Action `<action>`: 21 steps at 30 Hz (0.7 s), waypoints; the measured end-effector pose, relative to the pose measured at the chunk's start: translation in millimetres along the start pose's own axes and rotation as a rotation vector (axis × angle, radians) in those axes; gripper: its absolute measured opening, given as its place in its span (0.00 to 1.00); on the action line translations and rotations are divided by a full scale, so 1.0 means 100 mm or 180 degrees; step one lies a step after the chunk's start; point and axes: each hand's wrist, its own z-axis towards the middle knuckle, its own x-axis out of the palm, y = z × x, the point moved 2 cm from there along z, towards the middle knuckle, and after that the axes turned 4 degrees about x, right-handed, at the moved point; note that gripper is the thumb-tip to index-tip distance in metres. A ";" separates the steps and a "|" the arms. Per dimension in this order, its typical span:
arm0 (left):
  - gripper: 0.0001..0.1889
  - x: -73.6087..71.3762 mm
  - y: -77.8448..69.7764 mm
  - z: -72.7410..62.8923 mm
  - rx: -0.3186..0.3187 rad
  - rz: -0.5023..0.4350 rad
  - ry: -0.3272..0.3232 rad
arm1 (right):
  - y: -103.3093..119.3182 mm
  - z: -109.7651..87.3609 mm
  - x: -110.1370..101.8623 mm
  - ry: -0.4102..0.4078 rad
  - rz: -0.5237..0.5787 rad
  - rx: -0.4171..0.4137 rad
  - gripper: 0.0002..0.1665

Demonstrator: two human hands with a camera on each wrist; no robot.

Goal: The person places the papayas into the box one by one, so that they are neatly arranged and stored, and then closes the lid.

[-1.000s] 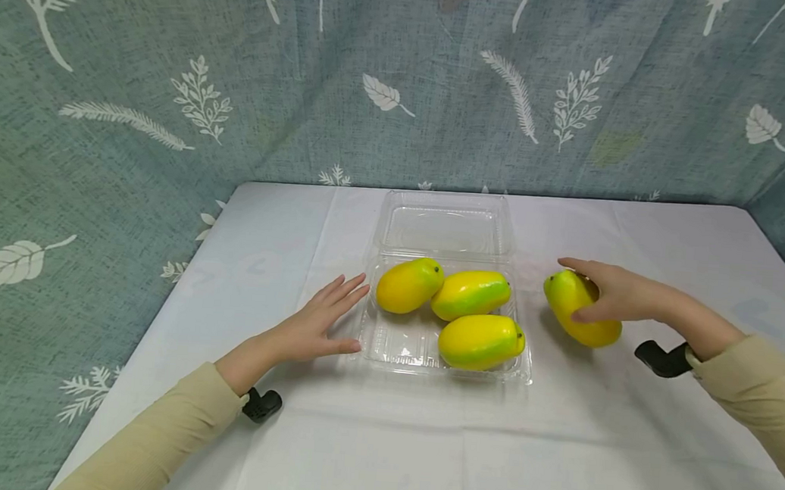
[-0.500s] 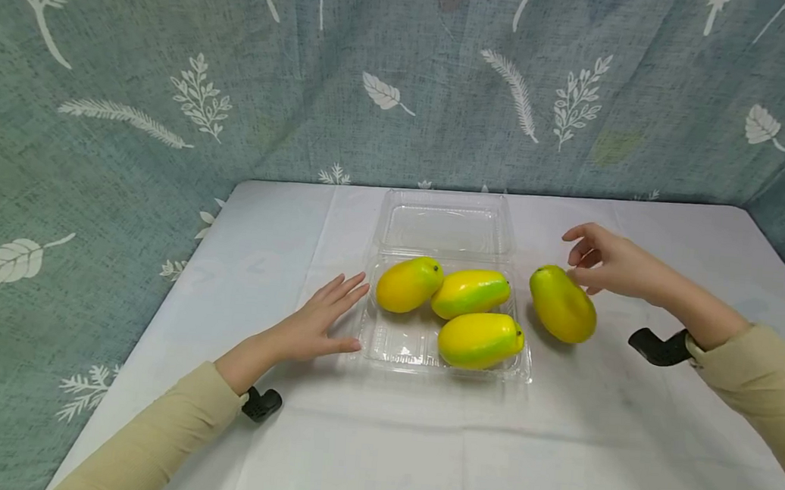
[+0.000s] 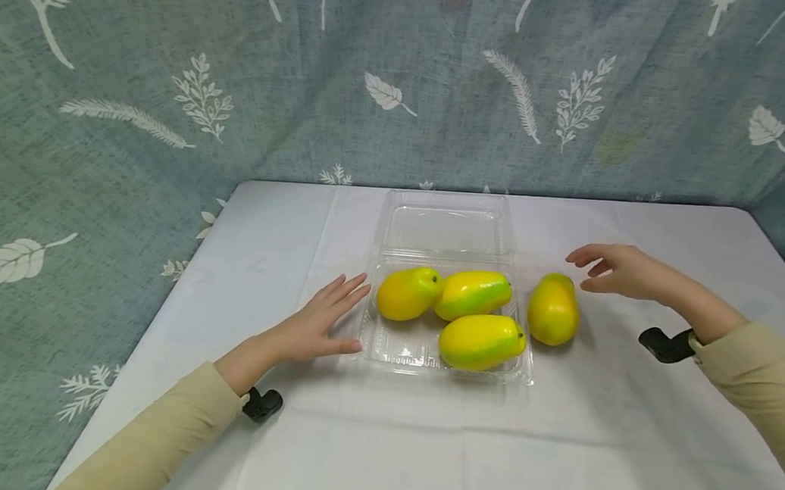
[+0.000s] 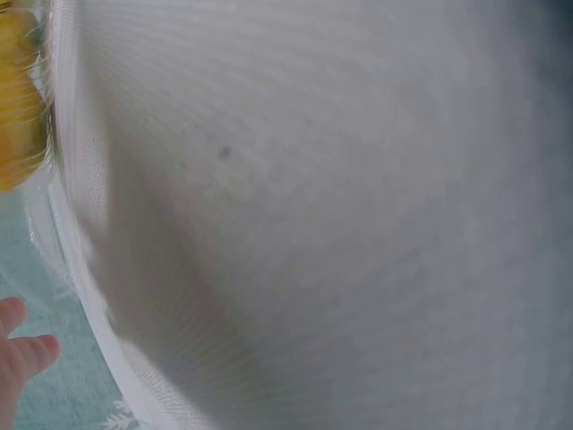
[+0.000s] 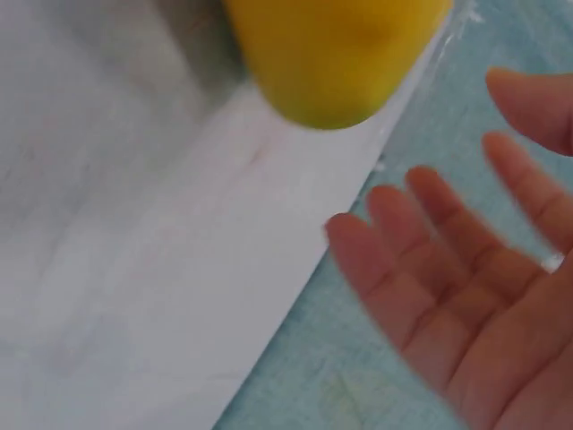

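A clear plastic clamshell box (image 3: pixel 395 351) lies unfolded, its lid (image 3: pixel 444 230) at the back. Three yellow-green mangoes sit in its tray: a left mango (image 3: pixel 406 295), a back mango (image 3: pixel 471 294) and a front mango (image 3: pixel 481 342). On the cloth just right of the tray rests another mango (image 3: pixel 553 313), also partly seen in the right wrist view. Beside it, on its right, my right hand (image 3: pixel 626 273) hovers with loosely bent fingers and nothing in them. My left hand (image 3: pixel 315 323) is spread out, fingertips right at the tray's left edge.
A white cloth covers the table (image 3: pixel 405 458). Behind it and along the left side hangs a blue-green curtain (image 3: pixel 294 94) with white leaf prints. Black wrist cameras (image 3: pixel 262 404) are strapped under both wrists.
My right hand has let go of the mango beside the box and drawn away from it. That mango has shifted left and turned. The left mango in the tray has moved slightly forward.
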 end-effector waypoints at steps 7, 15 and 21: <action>0.45 0.00 -0.01 0.00 0.0045 0.0022 -0.0030 | -0.04 0.01 0.09 0.0280 -0.0122 -0.0445 0.28; 0.45 0.00 0.00 0.01 -0.0001 0.0025 0.0003 | -0.06 0.02 0.20 0.0387 -0.0142 -0.0625 0.29; 0.45 0.01 0.01 0.01 -0.0023 0.0024 -0.0003 | -0.10 0.02 0.28 0.0447 -0.0078 -0.0521 0.34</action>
